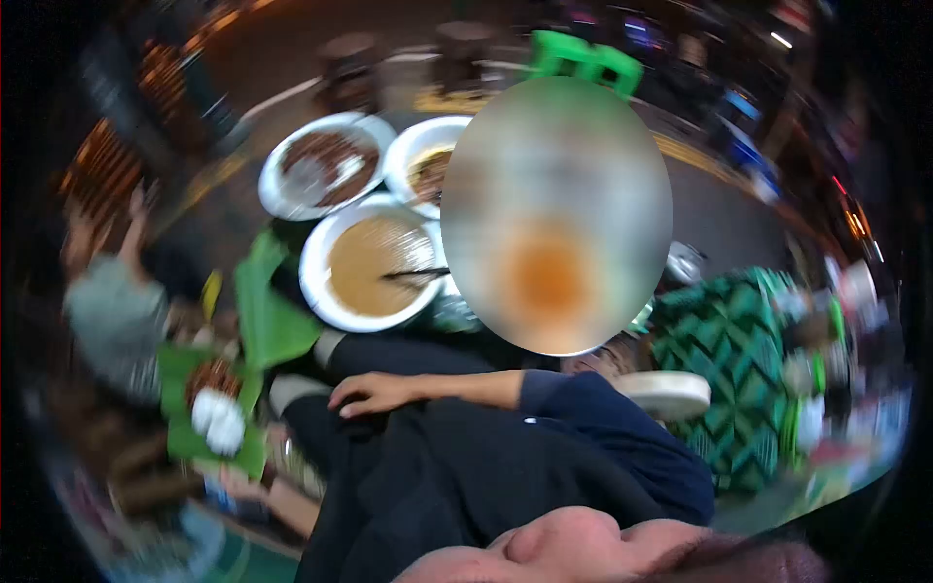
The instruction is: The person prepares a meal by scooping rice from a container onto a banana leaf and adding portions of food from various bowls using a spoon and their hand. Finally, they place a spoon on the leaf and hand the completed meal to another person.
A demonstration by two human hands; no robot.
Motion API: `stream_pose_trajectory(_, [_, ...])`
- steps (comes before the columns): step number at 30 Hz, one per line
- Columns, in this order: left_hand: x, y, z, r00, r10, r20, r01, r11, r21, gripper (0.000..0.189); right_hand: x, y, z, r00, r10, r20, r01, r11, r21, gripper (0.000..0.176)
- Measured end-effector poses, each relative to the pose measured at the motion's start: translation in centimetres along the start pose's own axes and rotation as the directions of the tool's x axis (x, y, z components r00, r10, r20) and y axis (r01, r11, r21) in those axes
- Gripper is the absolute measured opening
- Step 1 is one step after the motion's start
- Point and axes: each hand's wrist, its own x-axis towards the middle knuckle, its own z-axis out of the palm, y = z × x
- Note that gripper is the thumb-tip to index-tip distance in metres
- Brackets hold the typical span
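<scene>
My left hand [239,480], at the lower left and blurred, is at the lower edge of a green banana leaf [175,374] and seems to hold it from beneath. White rice [219,424] in rounded mounds and brown shredded food [212,377] lie on this leaf. Most of the left fingers are hidden. My right hand [374,394] rests on my dark-clothed lap, fingers loosely extended with nothing in them. Beyond it stands a white bowl [309,282] of tan sauce, with a dark utensil handle [413,274] leaning in it. Another banana leaf [260,301] lies left of this bowl.
Two more white bowls [267,185] [400,146] of brown food stand farther back. A blurred oval covers the centre right. A green woven basket [724,379] and a round pale object [671,394] are at right. Green stools [583,63] stand behind. Another person [117,306] is at left.
</scene>
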Motion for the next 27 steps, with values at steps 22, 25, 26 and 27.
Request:
stream_pose_trajectory(22, [0.5,6.4,-0.4,0.906,0.229,-0.355,-0.310,0.932,-0.190,0.054,5.2,1.2,3.8,0.898,-0.097,0.429,0.302,0.846,-0.439,0.024])
stream_pose_trajectory(25, [2.4,5.3,-0.6,0.914,0.116,-0.388,-0.237,0.930,-0.281,0.055,6.8,2.3,3.5,0.910,-0.001,0.415,0.217,0.854,-0.473,0.030])
stream_pose_trajectory(26, [2.9,5.1,0.1,0.925,0.164,-0.343,-0.258,0.934,-0.248,0.054,7.1,3.1,3.8,0.954,0.075,0.291,0.102,0.829,-0.549,0.035])
stream_pose_trajectory(27, [3.6,4.8,0.1,0.933,0.205,-0.295,-0.274,0.938,-0.214,0.052,7.1,4.0,4.1,0.976,0.151,0.156,-0.026,0.794,-0.608,0.042])
